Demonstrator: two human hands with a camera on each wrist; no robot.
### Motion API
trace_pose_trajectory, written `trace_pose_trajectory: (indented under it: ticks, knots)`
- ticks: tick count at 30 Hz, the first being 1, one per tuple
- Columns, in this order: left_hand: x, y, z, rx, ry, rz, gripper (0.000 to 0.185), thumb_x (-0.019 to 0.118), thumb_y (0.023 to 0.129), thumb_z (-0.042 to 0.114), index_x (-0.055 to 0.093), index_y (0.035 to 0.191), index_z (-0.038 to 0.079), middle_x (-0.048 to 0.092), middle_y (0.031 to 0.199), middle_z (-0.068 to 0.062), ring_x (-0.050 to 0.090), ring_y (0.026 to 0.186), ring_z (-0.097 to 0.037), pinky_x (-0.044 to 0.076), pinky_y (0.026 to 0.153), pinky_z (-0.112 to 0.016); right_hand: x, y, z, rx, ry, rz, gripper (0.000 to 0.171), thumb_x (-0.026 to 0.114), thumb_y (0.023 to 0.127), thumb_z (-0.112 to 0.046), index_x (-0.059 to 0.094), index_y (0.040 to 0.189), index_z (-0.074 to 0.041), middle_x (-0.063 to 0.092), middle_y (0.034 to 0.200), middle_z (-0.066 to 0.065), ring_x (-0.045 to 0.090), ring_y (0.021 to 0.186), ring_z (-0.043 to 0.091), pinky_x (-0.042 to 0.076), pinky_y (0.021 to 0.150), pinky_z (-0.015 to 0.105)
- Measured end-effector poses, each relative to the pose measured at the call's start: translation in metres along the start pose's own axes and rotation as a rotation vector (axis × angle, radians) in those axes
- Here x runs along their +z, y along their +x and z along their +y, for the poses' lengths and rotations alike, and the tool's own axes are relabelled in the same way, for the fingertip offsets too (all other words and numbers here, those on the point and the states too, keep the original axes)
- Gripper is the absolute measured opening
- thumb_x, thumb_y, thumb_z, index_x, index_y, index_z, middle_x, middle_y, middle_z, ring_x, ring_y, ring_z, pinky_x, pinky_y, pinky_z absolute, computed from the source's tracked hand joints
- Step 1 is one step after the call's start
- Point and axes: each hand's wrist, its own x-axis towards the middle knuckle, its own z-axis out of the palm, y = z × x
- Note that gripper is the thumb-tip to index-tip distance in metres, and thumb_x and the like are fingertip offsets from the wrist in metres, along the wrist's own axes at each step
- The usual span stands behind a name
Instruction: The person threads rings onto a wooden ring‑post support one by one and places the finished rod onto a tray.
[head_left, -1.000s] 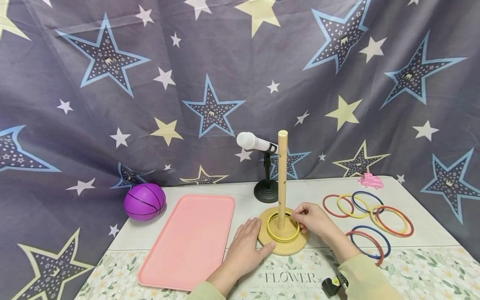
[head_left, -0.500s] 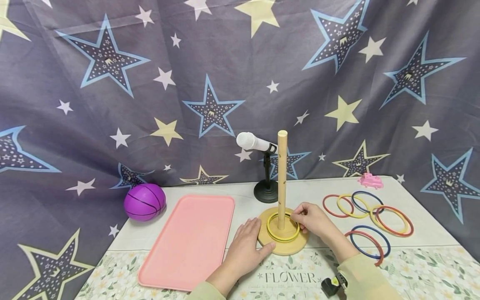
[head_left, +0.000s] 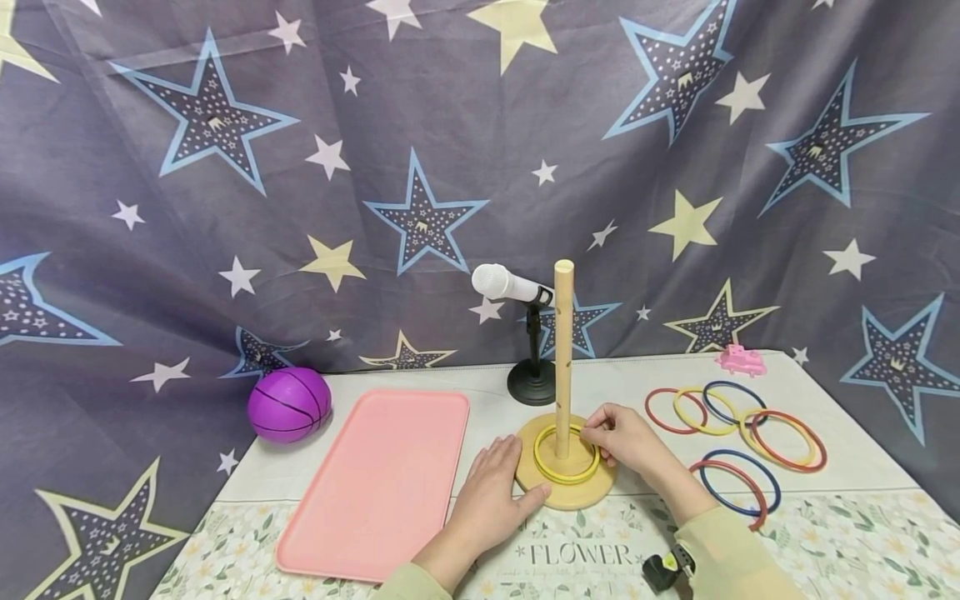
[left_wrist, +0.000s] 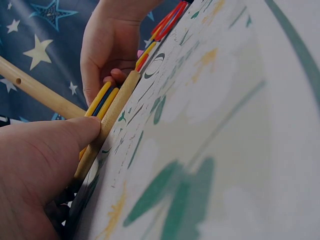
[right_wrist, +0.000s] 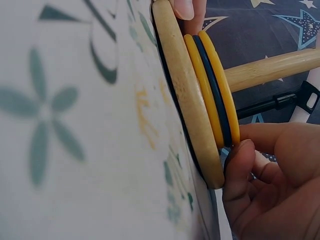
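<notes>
A wooden ring-toss stand has an upright pole [head_left: 564, 358] on a round base [head_left: 573, 499]. Stacked flat around the pole's foot are a lower yellow ring [right_wrist: 202, 82], a dark blue ring [right_wrist: 212, 80] and an upper yellow ring [right_wrist: 223, 80]. My right hand [head_left: 628, 437] pinches the upper yellow ring's right side between thumb and forefinger. On the base's left side, my left hand [head_left: 491, 493] rests with extended fingers, its thumb [left_wrist: 87, 131] touching the front edge. From the head view, the upper ring covers most of the blue one.
Several red, yellow and blue rings [head_left: 780, 442] lie on the table's right side. A pink tray [head_left: 382, 483] and purple ball [head_left: 289, 405] are at left. Behind the pole stands a white microphone [head_left: 510, 285] on a black stand [head_left: 532, 383]. A small pink toy [head_left: 742, 360] sits back right.
The upper yellow ring has shifted slightly, so the dark sliver of blue beside my right fingers no longer shows. Both hands stay in nearly the same places.
</notes>
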Motion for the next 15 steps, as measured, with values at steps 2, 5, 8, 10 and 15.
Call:
trace_pose_trajectory:
  ticks: [2, 5, 8, 10, 15]
  knots:
    - [-0.0019, 0.0001, 0.0014, -0.012, -0.001, -0.015, 0.086, 0.072, 0.104, 0.052, 0.048, 0.162, -0.007, 0.047, 0.168, -0.025, 0.038, 0.160, -0.042, 0.026, 0.133, -0.056, 0.0000, 0.0004, -0.0002, -0.003, -0.006, 0.000, 0.012, 0.078, 0.101, -0.009, 0.068, 0.101, -0.002, 0.060, 0.076, 0.007, 0.055, 0.059, 0.015, 0.051, 0.050, 0.025]
    - [-0.0026, -0.0001, 0.0015, -0.015, -0.003, -0.015, 0.087, 0.072, 0.104, 0.053, 0.048, 0.162, -0.007, 0.047, 0.168, -0.025, 0.038, 0.160, -0.041, 0.026, 0.133, -0.056, -0.0002, 0.0008, -0.0005, -0.001, -0.008, -0.003, 0.012, 0.078, 0.101, -0.009, 0.068, 0.101, -0.002, 0.060, 0.076, 0.006, 0.056, 0.059, 0.015, 0.051, 0.050, 0.025]
    - [-0.0031, -0.0002, 0.0013, -0.015, -0.006, -0.016, 0.087, 0.072, 0.104, 0.053, 0.048, 0.162, -0.007, 0.047, 0.168, -0.025, 0.038, 0.160, -0.041, 0.026, 0.133, -0.056, -0.0006, 0.0014, -0.0004, 0.008, -0.011, -0.004, 0.012, 0.078, 0.101, -0.009, 0.069, 0.101, -0.002, 0.061, 0.076, 0.006, 0.056, 0.060, 0.015, 0.051, 0.050, 0.025]
    - [-0.0033, -0.0002, 0.0011, -0.015, -0.008, -0.017, 0.087, 0.072, 0.104, 0.053, 0.047, 0.162, -0.007, 0.047, 0.168, -0.025, 0.038, 0.160, -0.041, 0.026, 0.133, -0.056, -0.0006, 0.0014, -0.0003, 0.013, -0.013, -0.003, 0.012, 0.078, 0.101, -0.010, 0.069, 0.101, -0.002, 0.061, 0.077, 0.006, 0.057, 0.060, 0.015, 0.052, 0.051, 0.025]
    - [-0.0040, -0.0005, 0.0009, -0.011, -0.010, -0.021, 0.087, 0.072, 0.104, 0.054, 0.047, 0.162, -0.007, 0.046, 0.168, -0.025, 0.038, 0.160, -0.042, 0.026, 0.133, -0.057, -0.0006, 0.0001, 0.0000, 0.002, -0.001, 0.005, 0.013, 0.078, 0.102, -0.011, 0.069, 0.102, -0.001, 0.063, 0.078, 0.007, 0.058, 0.061, 0.017, 0.053, 0.051, 0.026]
